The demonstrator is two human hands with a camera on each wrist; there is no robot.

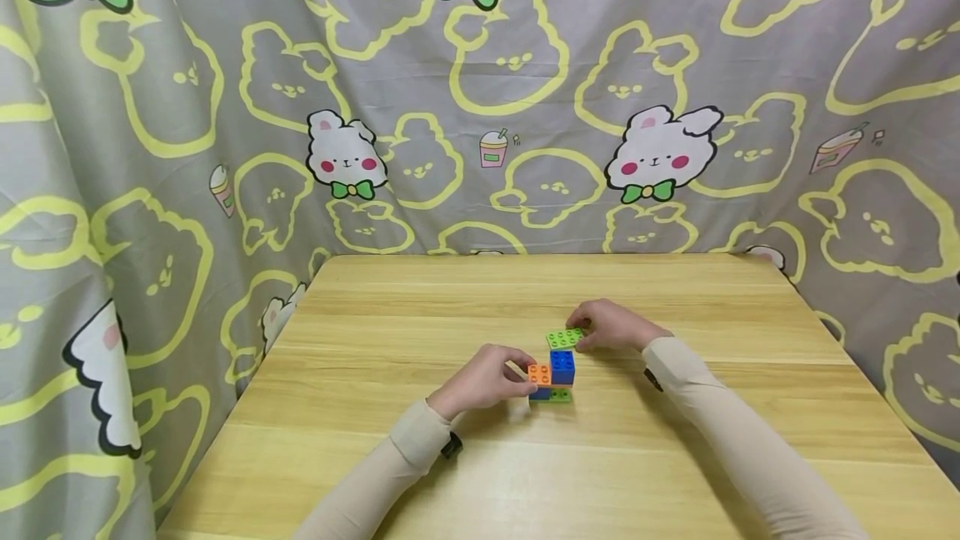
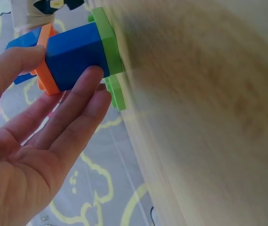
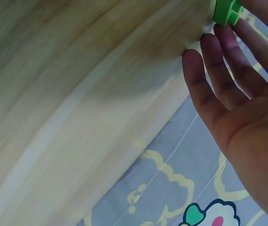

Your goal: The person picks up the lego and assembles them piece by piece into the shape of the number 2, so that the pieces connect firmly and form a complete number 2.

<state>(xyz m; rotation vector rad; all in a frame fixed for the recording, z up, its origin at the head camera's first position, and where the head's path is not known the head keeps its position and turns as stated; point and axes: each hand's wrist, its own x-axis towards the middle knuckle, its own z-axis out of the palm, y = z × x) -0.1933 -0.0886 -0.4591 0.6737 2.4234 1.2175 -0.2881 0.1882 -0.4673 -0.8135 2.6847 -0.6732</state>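
Observation:
A small stack of toy building bricks stands on the wooden table. It has a green plate (image 1: 560, 396) at the bottom, a blue brick (image 2: 75, 59) on that, an orange plate (image 1: 539, 374) above, and another blue brick (image 1: 562, 367) on the upper right. My left hand (image 1: 487, 377) holds the stack from the left, its thumb at the orange plate and fingertips near the lower blue brick. Just behind the stack lies a loose green plate (image 1: 564, 338) with studs up. My right hand (image 1: 613, 327) pinches its right end between thumb and fingers; the right wrist view catches only its corner.
The light wooden table (image 1: 360, 307) extends around both hands. A grey curtain (image 1: 420, 73) with yellow outlines and white rabbit faces hangs behind it and along the sides.

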